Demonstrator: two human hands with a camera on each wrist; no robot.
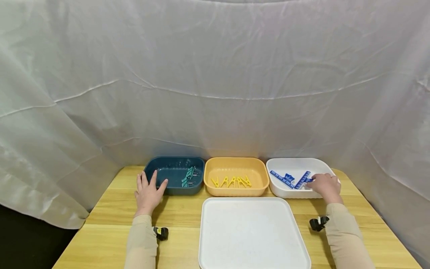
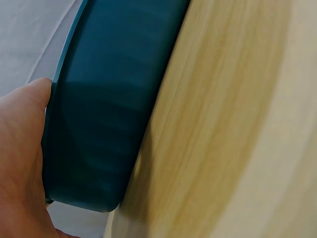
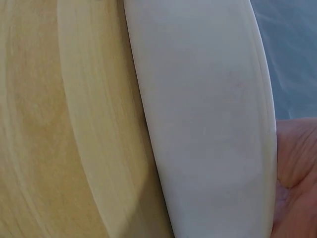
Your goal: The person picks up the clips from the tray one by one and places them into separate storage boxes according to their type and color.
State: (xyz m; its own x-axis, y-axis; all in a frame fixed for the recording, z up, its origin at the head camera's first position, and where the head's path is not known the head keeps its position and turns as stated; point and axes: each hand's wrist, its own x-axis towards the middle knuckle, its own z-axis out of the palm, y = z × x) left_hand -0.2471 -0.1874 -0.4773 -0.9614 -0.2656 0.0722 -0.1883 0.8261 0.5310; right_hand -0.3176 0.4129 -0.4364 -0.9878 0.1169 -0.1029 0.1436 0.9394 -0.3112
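Observation:
In the head view my left hand [image 1: 147, 195] lies with fingers spread on the near left rim of a dark teal bin [image 1: 168, 189]. Its thumb touches the rim in the left wrist view. Teal clips with metal ends [image 1: 189, 175] lie inside that bin. My right hand [image 1: 326, 185] reaches over the near right rim of a white bin [image 1: 292, 193], its fingers down at the blue pieces. Those are blue strips with a white piano-key pattern [image 1: 282, 179] and a smaller blue clip [image 1: 289, 177]. The right fingertips are partly hidden, so a grip cannot be made out.
Between the two bins stands a yellow-orange bin [image 1: 236, 192] holding several yellow clothespins [image 1: 233, 182]. A white tray [image 1: 252, 231] lies in front of it on the wooden table [image 1: 181, 224]. A pale curtain [image 1: 215, 74] hangs behind and at the sides.

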